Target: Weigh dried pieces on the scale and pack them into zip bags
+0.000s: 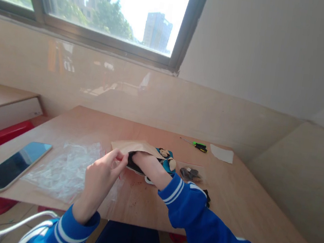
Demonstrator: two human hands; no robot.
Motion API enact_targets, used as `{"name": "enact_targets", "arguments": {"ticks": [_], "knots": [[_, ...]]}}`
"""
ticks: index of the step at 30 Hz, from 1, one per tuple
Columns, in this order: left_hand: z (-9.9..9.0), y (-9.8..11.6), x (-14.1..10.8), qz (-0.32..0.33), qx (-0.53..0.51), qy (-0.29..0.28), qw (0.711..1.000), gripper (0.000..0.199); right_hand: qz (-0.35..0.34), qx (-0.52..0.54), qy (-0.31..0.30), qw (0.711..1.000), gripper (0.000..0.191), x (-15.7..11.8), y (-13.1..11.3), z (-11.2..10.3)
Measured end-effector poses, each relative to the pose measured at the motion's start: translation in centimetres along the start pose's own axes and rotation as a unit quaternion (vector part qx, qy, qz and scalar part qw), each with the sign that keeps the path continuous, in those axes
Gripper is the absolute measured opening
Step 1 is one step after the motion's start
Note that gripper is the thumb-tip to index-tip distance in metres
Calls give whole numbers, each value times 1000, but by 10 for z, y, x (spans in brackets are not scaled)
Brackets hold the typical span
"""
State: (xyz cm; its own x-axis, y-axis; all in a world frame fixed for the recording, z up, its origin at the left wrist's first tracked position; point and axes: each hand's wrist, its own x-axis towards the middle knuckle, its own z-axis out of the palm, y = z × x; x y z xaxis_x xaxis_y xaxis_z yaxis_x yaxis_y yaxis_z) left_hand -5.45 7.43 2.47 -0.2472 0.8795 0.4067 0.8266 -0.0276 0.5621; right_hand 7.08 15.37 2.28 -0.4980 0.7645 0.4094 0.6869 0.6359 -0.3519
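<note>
The left hand (100,171), thumb and fingers pinched together, grips the rim of the tan, dark-lined pouch (134,146) just beyond it. Holding that rim taut should give the right hand (143,161) room inside; its fingers are hidden, their grip unclear.

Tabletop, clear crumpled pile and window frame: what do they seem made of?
Tabletop: wood or wood-look laminate, low sheen, from its brown, faintly grained surface.
Crumpled pile: thin glossy plastic, see-through with bright creases.
Window frame: probably metal, smooth and grey with a soft sheen, though plastic is possible.
</note>
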Motion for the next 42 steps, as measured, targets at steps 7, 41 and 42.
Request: {"name": "enact_targets", "arguments": {"ticks": [7, 41, 42], "knots": [[-12, 0, 18, -24, 7, -7, 1000, 28, -69, 2, 6, 998, 23, -38, -16, -74], [13, -15, 107, -17, -148, 18, 989, 68, 64, -185, -78, 978, 23, -29, 106, -22], [9, -15, 104, -20, -158, 21, 987, 68, 83, -160, -55, 982, 24, -36, 105, -30]]}}
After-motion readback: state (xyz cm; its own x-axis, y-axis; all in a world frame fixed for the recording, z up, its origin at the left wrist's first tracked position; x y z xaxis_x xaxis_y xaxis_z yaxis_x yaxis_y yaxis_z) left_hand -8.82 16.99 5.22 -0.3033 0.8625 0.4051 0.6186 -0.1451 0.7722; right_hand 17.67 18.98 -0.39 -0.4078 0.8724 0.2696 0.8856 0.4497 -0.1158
